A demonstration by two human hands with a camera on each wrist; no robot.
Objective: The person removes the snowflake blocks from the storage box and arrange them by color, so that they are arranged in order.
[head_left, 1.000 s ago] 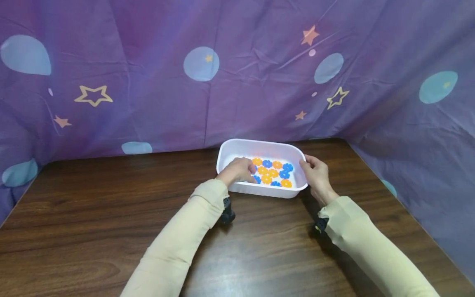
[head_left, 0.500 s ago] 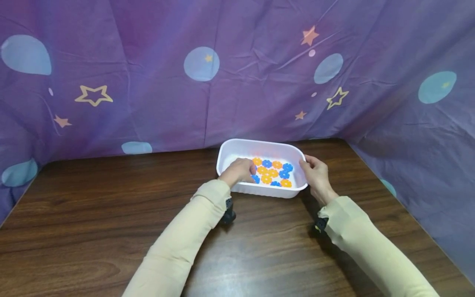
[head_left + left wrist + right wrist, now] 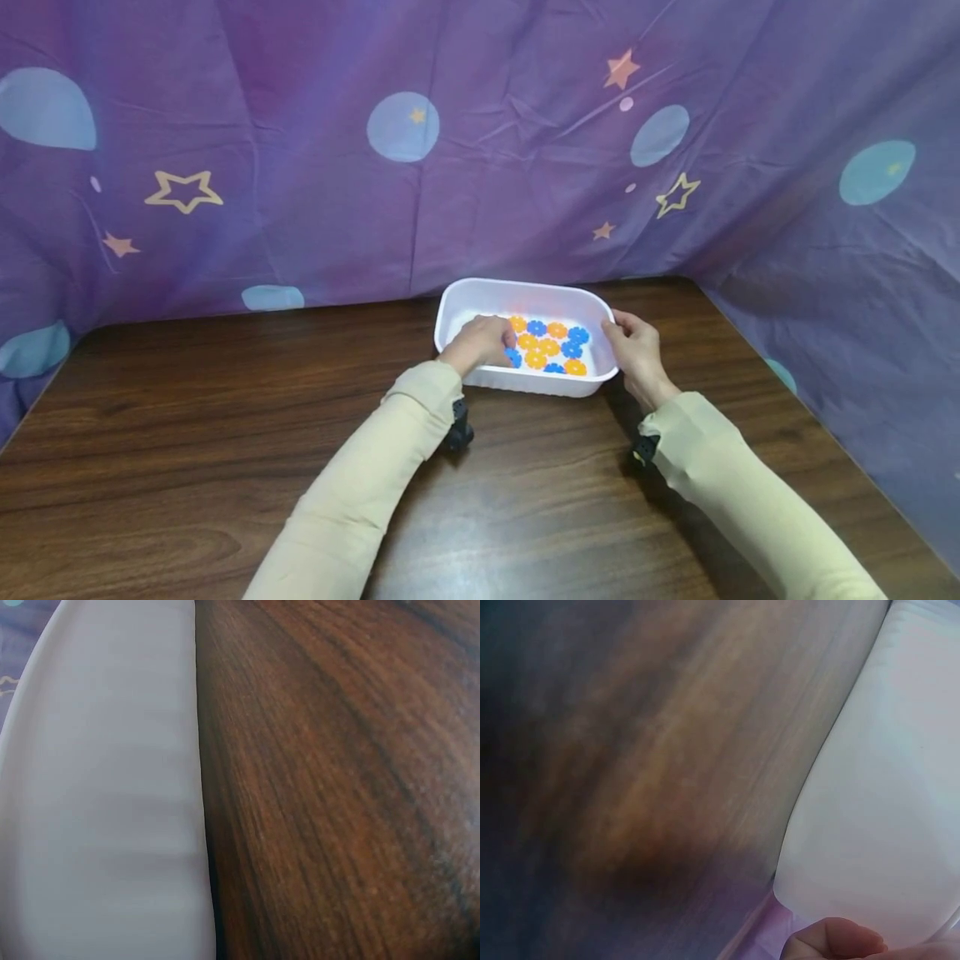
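Note:
A white plastic basin (image 3: pixel 525 382) sits on the table, holding flat flower-shaped plastic pieces in orange (image 3: pixel 536 359) and blue (image 3: pixel 572 349). My left hand (image 3: pixel 483 340) reaches over the near rim into the left part of the basin. Its fingers bend down beside a blue flower piece (image 3: pixel 513 357); I cannot tell whether they pinch it. At the basin's right end, my right hand (image 3: pixel 636 348) grips the rim with the thumb on the inner side. The right wrist view shows its curled fingers (image 3: pixel 836 939) against the basin wall (image 3: pixel 870 802). Only the basin's outer side (image 3: pixel 112 787) and tabletop fill the left wrist view.
The brown wood-grain table (image 3: pixel 225 433) extends to both sides and in front of the basin. Behind and to the right hangs a purple cloth (image 3: pixel 315 167) printed with stars and balloons, close behind the basin's far side.
The blue piece by my left fingertips has shifted slightly left, towards the hand. My right hand keeps its grip on the basin rim. The head view has shifted a little.

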